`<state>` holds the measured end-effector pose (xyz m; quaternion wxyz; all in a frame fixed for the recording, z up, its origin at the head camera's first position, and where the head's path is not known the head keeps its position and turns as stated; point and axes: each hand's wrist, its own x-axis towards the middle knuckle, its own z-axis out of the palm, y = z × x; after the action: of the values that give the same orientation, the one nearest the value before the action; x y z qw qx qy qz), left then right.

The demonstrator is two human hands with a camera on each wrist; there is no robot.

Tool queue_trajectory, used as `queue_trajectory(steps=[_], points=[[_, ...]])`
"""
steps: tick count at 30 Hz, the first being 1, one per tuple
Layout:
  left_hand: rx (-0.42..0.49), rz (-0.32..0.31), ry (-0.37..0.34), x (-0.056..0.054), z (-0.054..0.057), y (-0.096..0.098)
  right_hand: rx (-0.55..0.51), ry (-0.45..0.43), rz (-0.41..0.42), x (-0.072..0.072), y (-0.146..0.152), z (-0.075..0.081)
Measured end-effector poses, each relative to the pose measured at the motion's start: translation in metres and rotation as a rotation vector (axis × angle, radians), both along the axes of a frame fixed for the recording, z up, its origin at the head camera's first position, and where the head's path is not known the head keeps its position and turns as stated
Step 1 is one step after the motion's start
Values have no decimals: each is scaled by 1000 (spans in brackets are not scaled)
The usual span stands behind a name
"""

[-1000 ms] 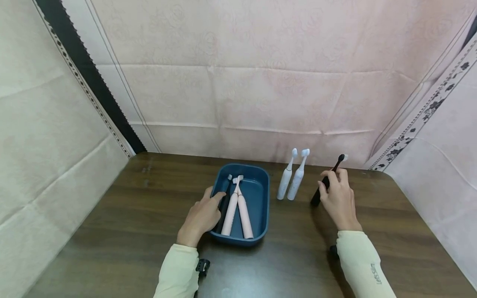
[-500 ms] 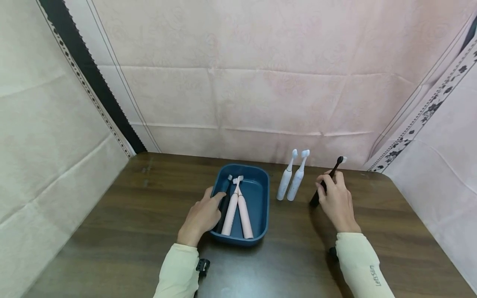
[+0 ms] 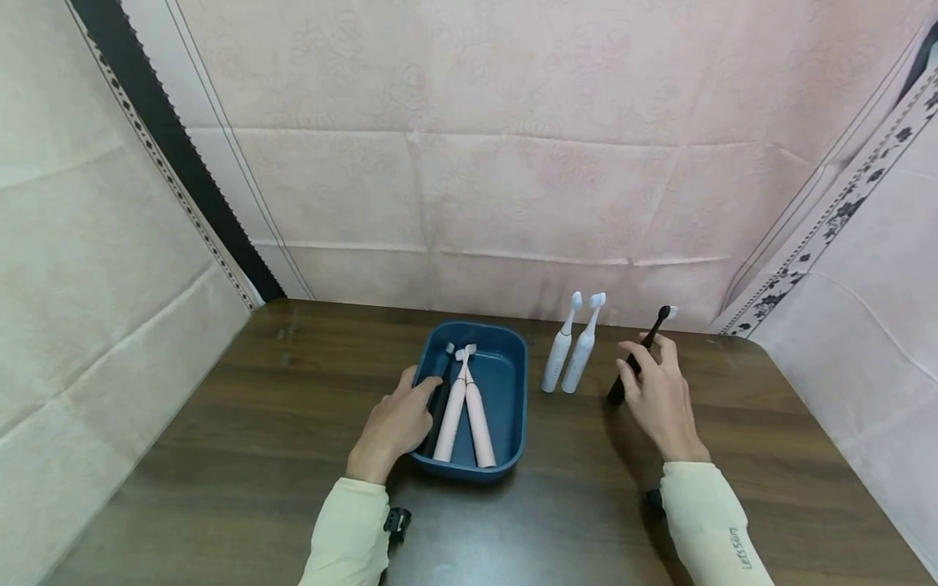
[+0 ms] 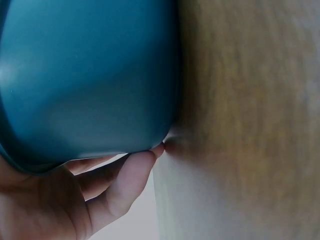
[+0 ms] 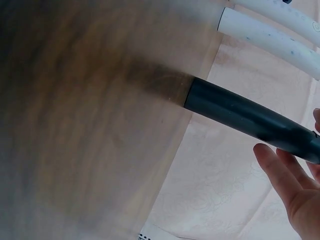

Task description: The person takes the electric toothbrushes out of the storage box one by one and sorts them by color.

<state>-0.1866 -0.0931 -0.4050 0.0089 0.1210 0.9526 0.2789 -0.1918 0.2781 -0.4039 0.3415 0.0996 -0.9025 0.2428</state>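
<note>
My left hand (image 3: 394, 422) holds the left wall of a blue tray (image 3: 523, 399). In the left wrist view its fingers (image 4: 131, 177) lie against the outer side of that tray. Inside, a black electric toothbrush (image 3: 438, 411) lies along the left, beside two pale pink electric toothbrushes (image 3: 450, 415) whose heads cross. To the right of the tray, my right hand (image 3: 665, 400) has thumb and fingers around another black electric toothbrush (image 3: 617, 392). This one is upright, base close to the tabletop. In the right wrist view the lower fingertips (image 5: 265, 152) sit beside its handle.
Two light blue electric toothbrushes (image 3: 557, 358) stand upright between the tray and my right hand. A brown wood-grain table (image 3: 220, 472) carries everything. Pale patterned cloth (image 3: 469, 187) hangs behind its back edge, with more cloth on both sides.
The right hand and its black toothbrush have shifted slightly left, towards the light blue pair. My left hand and the tray have kept their place.
</note>
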Motion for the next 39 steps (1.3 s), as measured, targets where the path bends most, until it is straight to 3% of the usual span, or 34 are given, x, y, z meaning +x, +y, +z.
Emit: queue_trajectory(steps=[16,39], points=[[-5,-11,11,-1,-1,0,-33,-21,-16,16,1,5],[4,-16,3,1,0,-2,-82,44,-26,49,0,12]])
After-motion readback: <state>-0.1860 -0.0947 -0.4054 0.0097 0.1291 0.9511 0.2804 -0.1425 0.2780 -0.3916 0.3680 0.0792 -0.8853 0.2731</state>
